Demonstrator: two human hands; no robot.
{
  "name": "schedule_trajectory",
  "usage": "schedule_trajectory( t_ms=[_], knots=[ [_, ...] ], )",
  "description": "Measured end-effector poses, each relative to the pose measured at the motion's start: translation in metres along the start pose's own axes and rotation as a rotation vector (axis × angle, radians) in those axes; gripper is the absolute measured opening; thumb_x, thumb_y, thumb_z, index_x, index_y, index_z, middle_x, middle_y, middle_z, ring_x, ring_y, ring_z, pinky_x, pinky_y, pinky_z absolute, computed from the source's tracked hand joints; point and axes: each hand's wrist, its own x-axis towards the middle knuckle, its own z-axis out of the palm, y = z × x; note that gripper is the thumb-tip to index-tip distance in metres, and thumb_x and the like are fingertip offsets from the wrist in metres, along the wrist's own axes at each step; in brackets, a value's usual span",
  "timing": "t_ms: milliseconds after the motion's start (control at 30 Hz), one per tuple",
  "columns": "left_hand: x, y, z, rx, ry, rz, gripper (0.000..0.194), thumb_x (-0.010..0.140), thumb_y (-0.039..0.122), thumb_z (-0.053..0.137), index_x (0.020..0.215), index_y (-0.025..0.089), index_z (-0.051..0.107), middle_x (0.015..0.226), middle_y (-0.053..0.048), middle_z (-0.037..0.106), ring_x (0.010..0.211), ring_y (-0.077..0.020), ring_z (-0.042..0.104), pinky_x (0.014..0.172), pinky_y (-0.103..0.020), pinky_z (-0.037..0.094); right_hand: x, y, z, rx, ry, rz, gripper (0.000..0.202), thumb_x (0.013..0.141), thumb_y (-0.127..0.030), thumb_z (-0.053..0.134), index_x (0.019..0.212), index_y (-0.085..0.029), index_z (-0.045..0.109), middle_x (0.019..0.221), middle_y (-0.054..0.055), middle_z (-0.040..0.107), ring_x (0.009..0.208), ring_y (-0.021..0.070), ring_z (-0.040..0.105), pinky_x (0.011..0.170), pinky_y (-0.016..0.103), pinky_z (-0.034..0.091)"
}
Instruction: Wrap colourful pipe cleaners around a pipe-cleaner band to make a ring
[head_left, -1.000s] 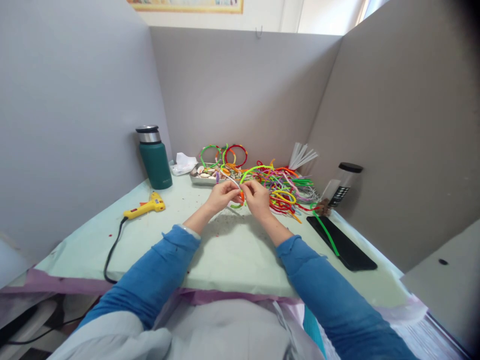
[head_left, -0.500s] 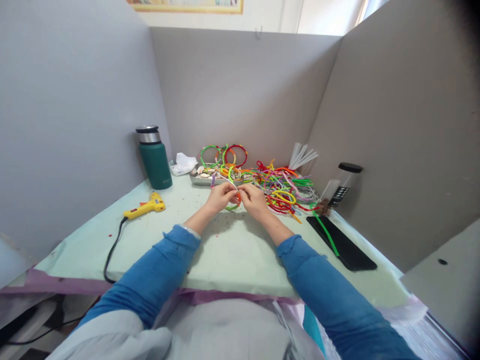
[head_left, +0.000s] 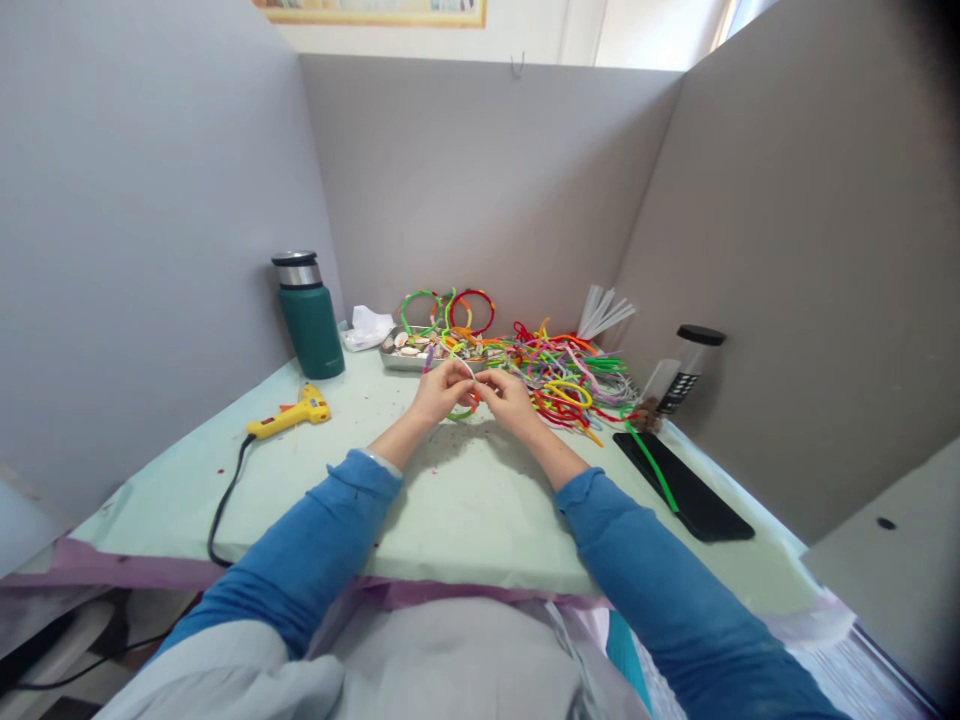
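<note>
Over the middle of the table, my left hand (head_left: 442,391) and my right hand (head_left: 508,398) meet fingertip to fingertip. Both are closed on multicoloured pipe cleaners. A purple end (head_left: 428,361) pokes up beside my left hand. Between the hands a white stretch (head_left: 462,365) shows, while a green curve (head_left: 460,414) hangs just below them with a bit of orange. How the pieces join is hidden by my fingers. Just behind the hands lies a metal tray (head_left: 409,364) of small shell-like pieces.
A heap of pipe cleaners (head_left: 562,390) spreads behind my right hand. Finished-looking rings (head_left: 493,311) lean behind the tray. At the left are a yellow glue gun (head_left: 292,413) with its cord and a green bottle (head_left: 311,330). A black phone-like slab (head_left: 705,505) lies right.
The white pipe cleaner stretch between my hands has shifted and now slants up to the left. The purple end tilts slightly right. My hands stay in nearly the same place.
</note>
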Motion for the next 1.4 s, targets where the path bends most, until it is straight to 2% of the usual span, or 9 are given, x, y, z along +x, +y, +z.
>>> schedule_trajectory(
  t_ms=[133, 333, 600, 900, 1067, 1167, 1267, 1333, 1400],
  knots=[
    [0.000, 0.000, -0.002, 0.026, 0.006, -0.043, 0.031, 0.071, 0.029, 0.068, 0.093, 0.016, 0.049, 0.058, 0.001, 0.065, 0.054, -0.0179, 0.066, 0.054, -0.028, 0.054, 0.001, 0.002, 0.001, 0.069, 0.001, 0.048, 0.017, 0.080, -0.026, 0.053, 0.083, -0.017, 0.066, 0.078, 0.003, 0.063, 0.071, 0.0147, 0.055, 0.068, 0.028, 0.043],
    [0.002, -0.003, -0.005, 0.061, -0.020, -0.136, 0.027, 0.072, 0.032, 0.068, 0.086, 0.013, 0.055, 0.064, -0.002, 0.067, 0.057, -0.0172, 0.067, 0.057, -0.028, 0.055, 0.003, 0.010, 0.003, 0.160, -0.005, 0.103, 0.017, 0.078, -0.028, 0.053, 0.081, -0.017, 0.065, 0.075, 0.002, 0.065, 0.070, 0.0152, 0.056, 0.068, 0.029, 0.043],
    [0.002, -0.003, -0.006, 0.166, -0.004, -0.108, 0.021, 0.076, 0.032, 0.064, 0.085, 0.013, 0.062, 0.063, -0.003, 0.068, 0.058, -0.0164, 0.067, 0.055, -0.024, 0.052, 0.003, 0.007, 0.000, 0.174, -0.049, 0.078, 0.017, 0.079, -0.030, 0.055, 0.084, -0.017, 0.065, 0.081, 0.003, 0.065, 0.075, 0.0158, 0.057, 0.070, 0.029, 0.043],
    [0.001, 0.003, -0.003, 0.088, -0.085, -0.156, 0.022, 0.078, 0.033, 0.061, 0.084, 0.012, 0.062, 0.057, -0.002, 0.066, 0.057, -0.0168, 0.067, 0.056, -0.025, 0.052, 0.004, 0.007, -0.002, 0.219, -0.039, 0.113, 0.018, 0.078, -0.032, 0.058, 0.084, -0.017, 0.066, 0.079, 0.002, 0.066, 0.073, 0.0152, 0.057, 0.068, 0.028, 0.043],
    [-0.001, 0.007, -0.002, 0.085, -0.129, -0.171, 0.029, 0.080, 0.039, 0.058, 0.089, 0.012, 0.061, 0.061, -0.003, 0.066, 0.058, -0.0162, 0.067, 0.056, -0.023, 0.051, 0.004, 0.001, -0.003, 0.273, -0.019, 0.140, 0.019, 0.076, -0.034, 0.059, 0.081, -0.017, 0.065, 0.076, 0.002, 0.066, 0.070, 0.0154, 0.058, 0.067, 0.028, 0.044],
    [-0.001, 0.004, -0.002, 0.103, -0.148, -0.154, 0.033, 0.079, 0.041, 0.059, 0.098, 0.014, 0.060, 0.071, -0.004, 0.068, 0.057, -0.0143, 0.066, 0.055, -0.022, 0.048, 0.005, 0.001, -0.003, 0.246, 0.037, 0.157, 0.018, 0.075, -0.034, 0.058, 0.078, -0.017, 0.065, 0.072, 0.002, 0.065, 0.068, 0.0154, 0.057, 0.065, 0.028, 0.044],
    [0.000, -0.001, -0.006, 0.293, -0.084, -0.110, 0.030, 0.077, 0.036, 0.061, 0.101, 0.016, 0.061, 0.067, -0.001, 0.066, 0.046, -0.0107, 0.057, 0.050, -0.021, 0.042, 0.007, 0.003, -0.002, 0.212, 0.114, 0.186, 0.017, 0.073, -0.034, 0.059, 0.075, -0.017, 0.063, 0.067, 0.001, 0.063, 0.063, 0.0147, 0.054, 0.061, 0.028, 0.043],
    [0.001, -0.004, -0.009, 0.517, 0.010, -0.050, 0.020, 0.078, 0.034, 0.060, 0.086, 0.017, 0.066, 0.053, 0.002, 0.059, 0.043, -0.0106, 0.051, 0.050, -0.021, 0.037, 0.008, 0.006, -0.003, 0.208, 0.157, 0.197, 0.017, 0.073, -0.035, 0.059, 0.074, -0.018, 0.062, 0.065, 0.001, 0.061, 0.061, 0.0146, 0.053, 0.059, 0.028, 0.042],
    [0.002, -0.003, -0.012, 0.687, 0.102, 0.007, 0.020, 0.078, 0.035, 0.060, 0.070, 0.018, 0.067, 0.046, 0.003, 0.051, 0.048, -0.0121, 0.049, 0.052, -0.022, 0.034, 0.010, 0.008, -0.005, 0.211, 0.193, 0.206, 0.017, 0.073, -0.035, 0.058, 0.075, -0.018, 0.060, 0.065, 0.001, 0.060, 0.060, 0.0147, 0.052, 0.059, 0.028, 0.042]
  ],
)
